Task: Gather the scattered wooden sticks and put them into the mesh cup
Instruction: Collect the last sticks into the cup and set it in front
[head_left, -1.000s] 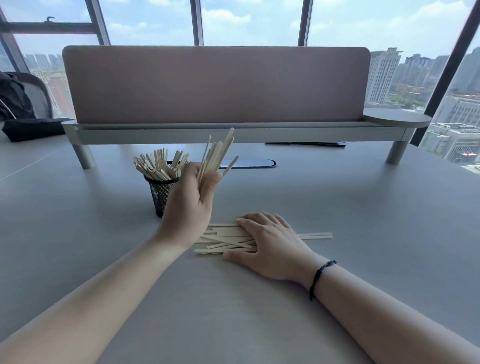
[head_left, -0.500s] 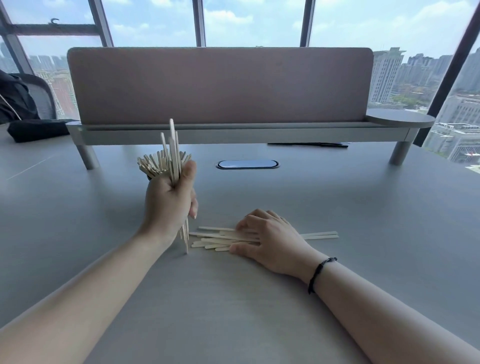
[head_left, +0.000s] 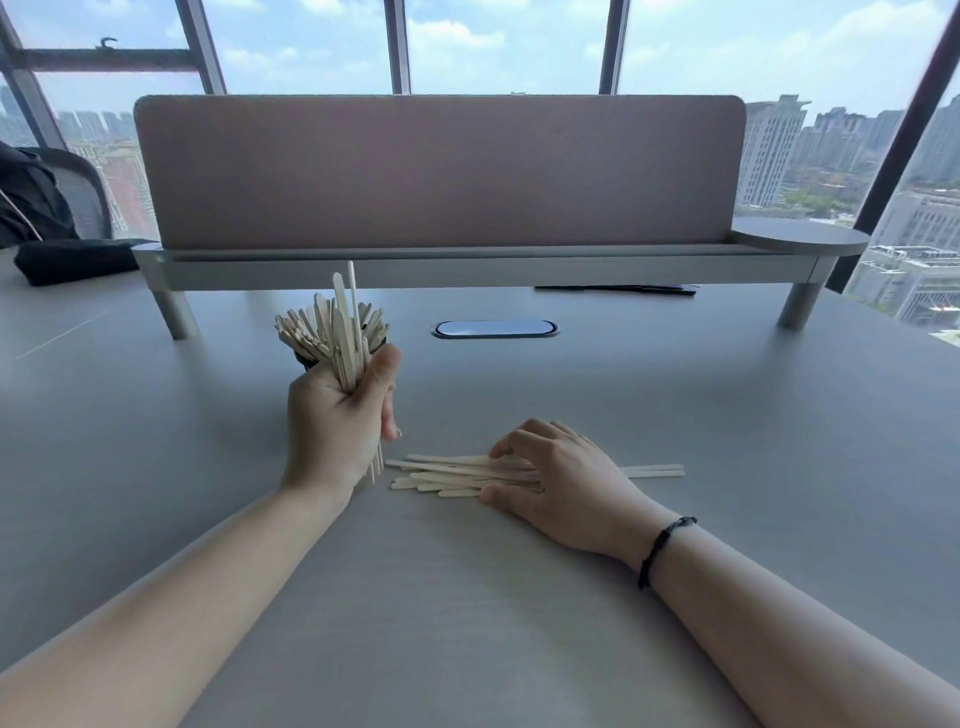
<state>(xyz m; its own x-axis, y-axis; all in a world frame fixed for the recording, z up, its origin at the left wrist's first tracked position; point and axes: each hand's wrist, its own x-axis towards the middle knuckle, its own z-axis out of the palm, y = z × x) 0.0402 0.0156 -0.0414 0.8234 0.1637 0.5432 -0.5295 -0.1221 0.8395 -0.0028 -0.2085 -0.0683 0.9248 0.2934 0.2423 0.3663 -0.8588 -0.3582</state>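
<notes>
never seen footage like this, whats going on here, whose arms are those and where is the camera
There is no machine here: the camera sits on a person's head and looks forward and down, so the arms are their own. The left hand grips a bundle of wooden sticks upright, just in front of the black mesh cup, which is mostly hidden and already full of sticks. The right hand rests on a pile of loose sticks lying flat on the grey table. Behind stands a pinkish desk divider, with city windows beyond.
</notes>
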